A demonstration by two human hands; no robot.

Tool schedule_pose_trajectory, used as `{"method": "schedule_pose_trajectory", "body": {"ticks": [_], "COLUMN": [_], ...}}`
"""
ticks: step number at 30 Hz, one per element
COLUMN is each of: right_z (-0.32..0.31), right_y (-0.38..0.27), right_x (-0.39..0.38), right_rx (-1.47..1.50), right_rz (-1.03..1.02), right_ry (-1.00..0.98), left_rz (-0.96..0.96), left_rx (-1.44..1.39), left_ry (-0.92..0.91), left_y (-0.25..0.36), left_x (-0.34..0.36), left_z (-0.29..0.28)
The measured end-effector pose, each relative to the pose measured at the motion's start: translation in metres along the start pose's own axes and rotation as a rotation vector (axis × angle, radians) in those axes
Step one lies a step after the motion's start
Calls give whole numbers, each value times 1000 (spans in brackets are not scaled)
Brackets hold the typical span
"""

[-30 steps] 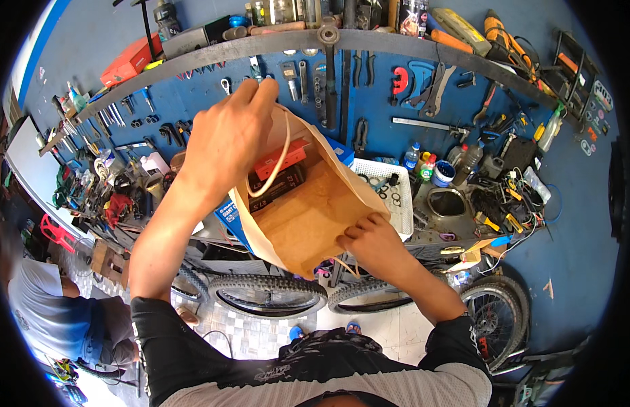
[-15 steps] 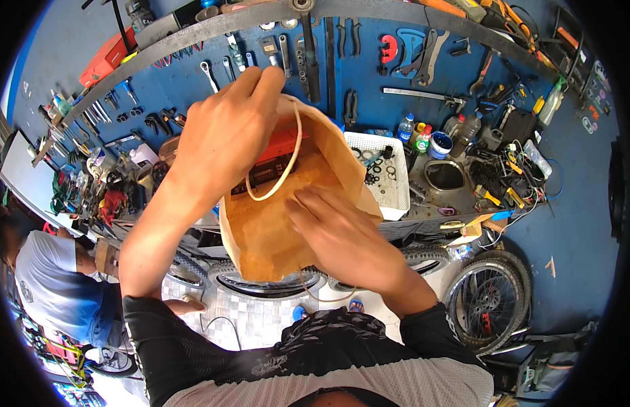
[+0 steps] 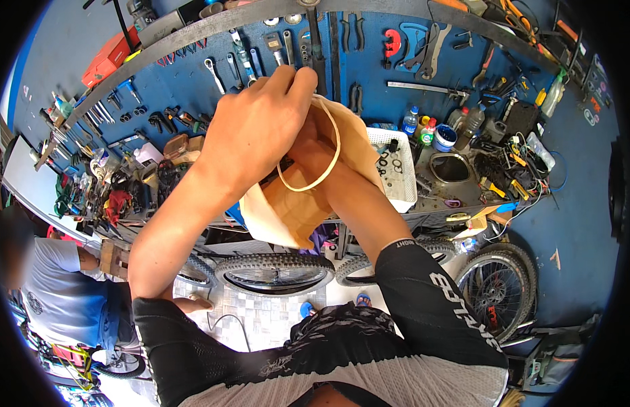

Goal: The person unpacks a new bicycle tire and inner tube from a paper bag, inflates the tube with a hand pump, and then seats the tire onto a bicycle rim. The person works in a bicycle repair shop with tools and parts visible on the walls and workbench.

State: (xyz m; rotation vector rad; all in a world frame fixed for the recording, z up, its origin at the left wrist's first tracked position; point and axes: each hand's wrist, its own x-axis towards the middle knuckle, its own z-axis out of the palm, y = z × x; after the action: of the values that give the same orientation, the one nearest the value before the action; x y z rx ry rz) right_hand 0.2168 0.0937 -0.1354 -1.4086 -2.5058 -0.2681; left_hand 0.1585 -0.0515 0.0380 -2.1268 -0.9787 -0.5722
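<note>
The brown paper bag point(image 3: 298, 210) is held up in mid-air, in front of the chest, its mouth tilted up and far, its long axis running from near-left bottom to far-right top. The left hand point(image 3: 250, 136) is closed on the bag's far rim, pinching it beside the looped handle point(image 3: 321, 178). The right hand point(image 3: 313, 146) is plunged down into the mouth; whether its fingers are open or closed inside cannot be told. So the bag's inside lies straight below the right hand. Behind, a white tray point(image 3: 399, 166) is seen on the workbench point(image 3: 464, 197).
</note>
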Motion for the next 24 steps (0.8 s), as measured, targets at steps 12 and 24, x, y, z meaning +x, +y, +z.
{"method": "schedule_pose_trajectory", "body": {"ticks": [12, 24], "right_z": [-29, -103], "right_y": [4, 103], "right_x": [-27, -224], "right_rx": [195, 1435], "right_rz": [62, 228], "right_ry": [374, 275], "left_rz": [10, -233], "left_rx": [61, 18], "left_ry": [50, -42], "left_y": [-13, -74], "left_x": [18, 40], "left_z": [23, 51]}}
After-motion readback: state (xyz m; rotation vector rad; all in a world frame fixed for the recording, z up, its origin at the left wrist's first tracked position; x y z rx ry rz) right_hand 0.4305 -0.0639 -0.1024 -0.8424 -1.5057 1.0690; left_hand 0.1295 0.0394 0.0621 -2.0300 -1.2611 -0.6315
